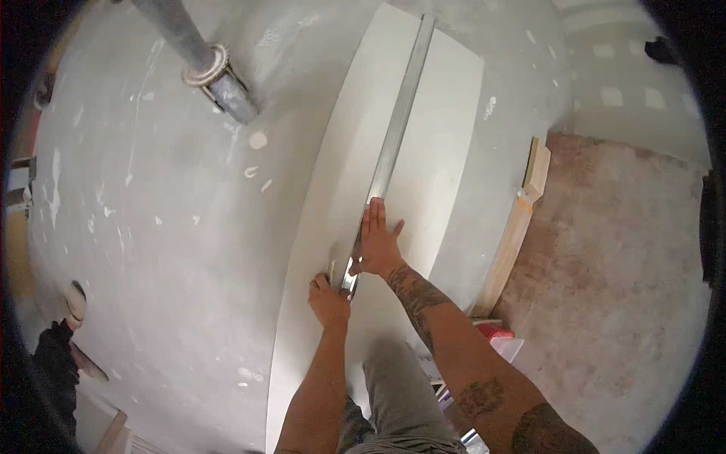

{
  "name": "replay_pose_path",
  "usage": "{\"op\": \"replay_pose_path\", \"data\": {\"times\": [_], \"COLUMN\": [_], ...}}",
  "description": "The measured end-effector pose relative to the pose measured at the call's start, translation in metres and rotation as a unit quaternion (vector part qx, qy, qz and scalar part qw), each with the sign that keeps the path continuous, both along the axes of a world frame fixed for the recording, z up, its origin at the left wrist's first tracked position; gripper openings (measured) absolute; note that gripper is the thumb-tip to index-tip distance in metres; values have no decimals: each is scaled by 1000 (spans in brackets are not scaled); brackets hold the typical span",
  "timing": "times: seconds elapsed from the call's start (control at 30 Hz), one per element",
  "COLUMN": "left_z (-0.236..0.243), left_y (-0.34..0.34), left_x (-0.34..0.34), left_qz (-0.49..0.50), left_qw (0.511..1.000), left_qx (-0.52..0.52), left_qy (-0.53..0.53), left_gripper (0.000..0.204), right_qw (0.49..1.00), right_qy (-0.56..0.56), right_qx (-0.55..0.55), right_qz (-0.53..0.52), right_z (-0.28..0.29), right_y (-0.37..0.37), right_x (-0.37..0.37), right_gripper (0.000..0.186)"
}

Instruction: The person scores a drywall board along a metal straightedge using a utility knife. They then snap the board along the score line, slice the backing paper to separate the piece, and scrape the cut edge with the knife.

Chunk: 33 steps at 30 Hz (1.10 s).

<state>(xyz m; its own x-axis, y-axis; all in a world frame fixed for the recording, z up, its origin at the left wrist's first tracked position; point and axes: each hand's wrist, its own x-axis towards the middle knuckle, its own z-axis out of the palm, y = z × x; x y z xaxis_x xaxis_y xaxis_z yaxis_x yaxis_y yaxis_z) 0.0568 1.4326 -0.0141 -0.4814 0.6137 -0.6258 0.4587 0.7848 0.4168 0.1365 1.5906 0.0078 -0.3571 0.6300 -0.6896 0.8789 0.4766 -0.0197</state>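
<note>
A long pale board (pixel 318 227) lies on the grey surface in front of me, running away from my legs. Along its length rests a straight metal bar (pixel 403 102), grey and shiny at its near end. My right hand (pixel 378 246) presses flat on the bar, fingers stretched out and thumb apart. Beside the bar's near end, my left hand (pixel 330 301) is closed low over the board. A slim, upright thing (pixel 331 269) shows at its fingertips, too small to name. Part of the board's near end is hidden by my legs and forearms.
A grey metal pole (pixel 181 38) with a ring collar stands at the upper left. Wooden lumber (pixel 510 246) edges the right side, by a reddish-brown floor (pixel 605 250). Another person's shoe (pixel 74 301) shows at far left. A red thing (pixel 495 331) sits behind my right forearm.
</note>
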Motion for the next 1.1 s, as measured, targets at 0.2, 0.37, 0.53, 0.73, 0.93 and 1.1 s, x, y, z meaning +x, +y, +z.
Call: {"op": "replay_pose_path", "data": {"times": [0.2,0.37,0.53,0.73,0.93,1.1], "left_z": [9,6,-3,-2,8,7], "left_y": [6,6,3,6,14,16], "left_x": [3,5,5,3,3,1], "left_qz": [2,-7,-17,-2,2,15], "left_qw": [1000,1000,1000,1000,1000,1000], "left_qx": [9,-10,-3,25,-10,-19], "left_qy": [15,10,1,-13,2,6], "left_gripper": [56,60,63,63,61,59], "right_qw": [1000,992,879,921,894,910], "right_qy": [23,121,346,226,320,285], "right_qx": [-10,24,310,230,213,155], "right_qz": [8,35,-105,-219,-230,-259], "right_z": [6,11,-28,-76,-96,-94], "right_y": [0,77,285,403,399,404], "right_x": [5,26,63,52,47,55], "right_gripper": [143,76,55,72,81,77]}}
